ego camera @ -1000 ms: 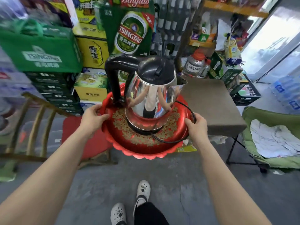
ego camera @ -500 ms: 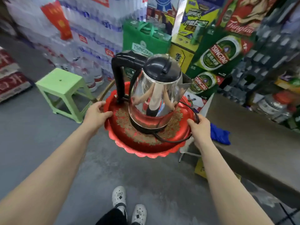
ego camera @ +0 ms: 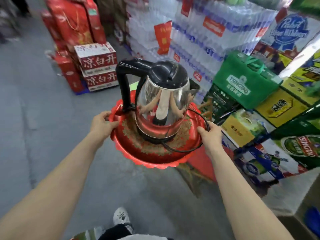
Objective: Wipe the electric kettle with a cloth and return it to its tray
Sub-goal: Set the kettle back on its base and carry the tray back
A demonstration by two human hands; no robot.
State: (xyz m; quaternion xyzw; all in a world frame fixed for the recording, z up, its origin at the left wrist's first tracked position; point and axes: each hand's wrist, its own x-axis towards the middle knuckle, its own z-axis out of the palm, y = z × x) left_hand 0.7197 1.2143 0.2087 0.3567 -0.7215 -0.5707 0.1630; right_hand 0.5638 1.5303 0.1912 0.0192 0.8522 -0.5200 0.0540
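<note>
A shiny steel electric kettle [ego camera: 164,103] with a black lid and black handle stands upright on a round red tray [ego camera: 155,158] patterned in gold. Its black power cord [ego camera: 199,146] loops over the tray's right side. I carry the tray in the air over the floor. My left hand [ego camera: 102,122] grips the tray's left rim. My right hand [ego camera: 210,135] grips the right rim, over the cord. A blue cloth [ego camera: 311,217] shows blurred at the lower right edge.
Red drink cartons [ego camera: 97,66] are stacked on the floor ahead left. Shrink-wrapped water bottle packs [ego camera: 199,32] rise behind the kettle. Green Tsingtao bags and beer boxes [ego camera: 245,84] crowd the right side. Grey concrete floor [ego camera: 34,101] stretches to the left.
I have turned further left with the tray in both hands. The green stool and the brown table have left the view; red cartons and water packs now lie ahead.
</note>
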